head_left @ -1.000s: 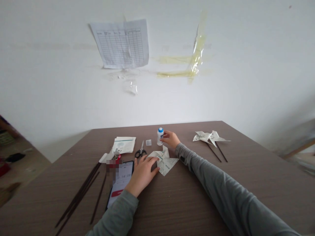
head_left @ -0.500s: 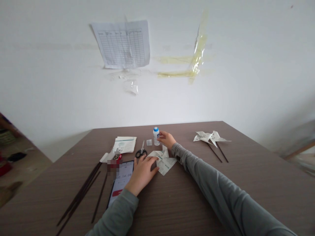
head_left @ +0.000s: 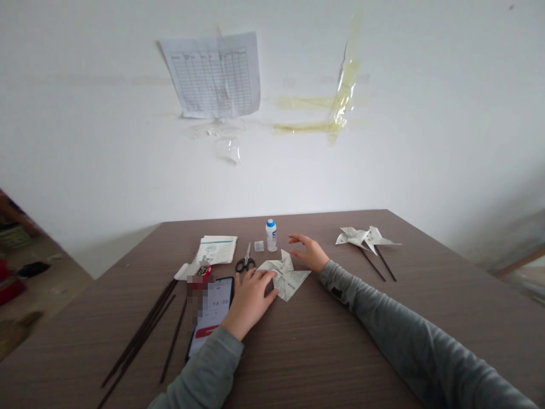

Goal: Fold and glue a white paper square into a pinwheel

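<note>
My left hand (head_left: 252, 295) rests with spread fingers at the left edge of a folded printed-paper pinwheel (head_left: 291, 279), its fingertips touching the paper. To the right of the bottle, my right hand (head_left: 311, 253) is in the air with fingers apart and nothing in them. A white glue bottle (head_left: 271, 237) with a blue cap stands upright beyond the pinwheel. Beside it lie a small whitish square piece (head_left: 259, 246) and black-handled scissors (head_left: 246, 262). A phone (head_left: 213, 312) showing a timer lies left of my left hand, partly covered by my forearm.
A stack of printed paper squares (head_left: 216, 250) lies at the back left. Dark sticks (head_left: 140, 335) and a small red item (head_left: 203, 271) are on the left side. Two paper pinwheels on sticks (head_left: 364, 237) lie at the right. The white wall (head_left: 128, 170) borders the table's back edge.
My right hand has let go of the glue bottle and moved right, towards me. The bottle stays standing. My left hand remains at the pinwheel.
</note>
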Demonstrator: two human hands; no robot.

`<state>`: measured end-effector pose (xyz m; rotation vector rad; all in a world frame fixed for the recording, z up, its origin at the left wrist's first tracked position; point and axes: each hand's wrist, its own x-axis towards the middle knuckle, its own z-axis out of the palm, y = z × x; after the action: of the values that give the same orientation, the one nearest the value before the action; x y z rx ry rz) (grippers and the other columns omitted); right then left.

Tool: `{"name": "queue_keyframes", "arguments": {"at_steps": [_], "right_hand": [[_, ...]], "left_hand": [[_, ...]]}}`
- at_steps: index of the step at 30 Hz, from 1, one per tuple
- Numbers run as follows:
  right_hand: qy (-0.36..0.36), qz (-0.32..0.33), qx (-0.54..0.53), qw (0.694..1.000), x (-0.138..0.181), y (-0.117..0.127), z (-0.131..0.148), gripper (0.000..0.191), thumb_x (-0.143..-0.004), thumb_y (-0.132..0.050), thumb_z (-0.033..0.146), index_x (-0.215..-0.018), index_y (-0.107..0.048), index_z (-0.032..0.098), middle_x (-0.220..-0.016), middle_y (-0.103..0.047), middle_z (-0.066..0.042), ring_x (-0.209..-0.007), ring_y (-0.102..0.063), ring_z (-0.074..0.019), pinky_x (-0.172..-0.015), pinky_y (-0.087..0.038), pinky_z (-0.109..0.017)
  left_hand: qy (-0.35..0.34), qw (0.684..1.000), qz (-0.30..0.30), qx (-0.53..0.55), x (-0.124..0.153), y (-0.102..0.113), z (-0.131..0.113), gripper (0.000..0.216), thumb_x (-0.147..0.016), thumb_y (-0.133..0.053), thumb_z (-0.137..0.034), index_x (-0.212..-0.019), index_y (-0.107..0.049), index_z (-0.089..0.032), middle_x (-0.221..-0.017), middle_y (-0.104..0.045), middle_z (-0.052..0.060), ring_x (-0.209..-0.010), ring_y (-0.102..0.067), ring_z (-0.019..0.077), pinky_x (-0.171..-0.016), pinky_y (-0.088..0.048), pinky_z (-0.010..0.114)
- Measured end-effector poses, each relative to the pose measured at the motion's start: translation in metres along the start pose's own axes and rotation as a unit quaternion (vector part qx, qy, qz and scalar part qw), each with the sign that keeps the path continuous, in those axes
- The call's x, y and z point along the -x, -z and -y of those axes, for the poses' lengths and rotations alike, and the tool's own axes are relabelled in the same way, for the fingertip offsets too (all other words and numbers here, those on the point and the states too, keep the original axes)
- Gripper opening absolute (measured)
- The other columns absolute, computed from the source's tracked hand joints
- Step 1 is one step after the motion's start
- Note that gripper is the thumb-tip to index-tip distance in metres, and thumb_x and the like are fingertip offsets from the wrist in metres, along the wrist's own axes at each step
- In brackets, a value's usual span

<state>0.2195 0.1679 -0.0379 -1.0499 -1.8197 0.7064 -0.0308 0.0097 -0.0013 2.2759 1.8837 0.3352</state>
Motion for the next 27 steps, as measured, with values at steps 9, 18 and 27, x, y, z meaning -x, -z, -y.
{"name": "queue_keyframes", "arguments": {"at_steps": [9, 18, 27], "right_hand": [[0.131, 0.166, 0.144, 0.967, 0.055, 0.046, 0.011, 0.019, -0.102, -0.101, 0.024, -0.120, -0.100, 0.030, -0.121, -0.100, -0.007, -0.116, -0.094, -0.0308, -0.115, -0.070, -0.046], [0.136, 0.202, 0.247, 0.938, 0.082, 0.034, 0.030, 0.027, -0.093, -0.111, 0.032, -0.118, -0.101, 0.035, -0.122, -0.101, -0.006, -0.119, -0.096, -0.0356, -0.115, -0.067, -0.047], [0.126, 0.183, 0.299, 0.928, 0.088, 0.026, 0.037, 0.030, -0.091, -0.112, 0.043, -0.118, -0.100, 0.035, -0.124, -0.100, -0.007, -0.124, -0.094, -0.0385, -0.122, -0.066, -0.054]], "left_hand": [[-0.015, 1.000, -0.006, 0.001, 0.004, -0.011, -0.014, 0.051, -0.118, -0.081, -0.028, -0.167, -0.088, -0.038, -0.182, -0.082, 0.013, -0.177, -0.068, 0.0475, -0.151, -0.048, 0.086], [-0.015, 1.000, 0.002, 0.004, -0.001, -0.016, -0.016, 0.053, -0.118, -0.079, -0.027, -0.170, -0.087, -0.037, -0.184, -0.081, 0.013, -0.182, -0.063, 0.0490, -0.153, -0.045, 0.086], [-0.014, 1.000, 0.006, 0.010, 0.000, -0.015, -0.019, 0.053, -0.118, -0.078, -0.029, -0.170, -0.086, -0.037, -0.185, -0.081, 0.013, -0.183, -0.062, 0.0497, -0.153, -0.044, 0.088]]}}
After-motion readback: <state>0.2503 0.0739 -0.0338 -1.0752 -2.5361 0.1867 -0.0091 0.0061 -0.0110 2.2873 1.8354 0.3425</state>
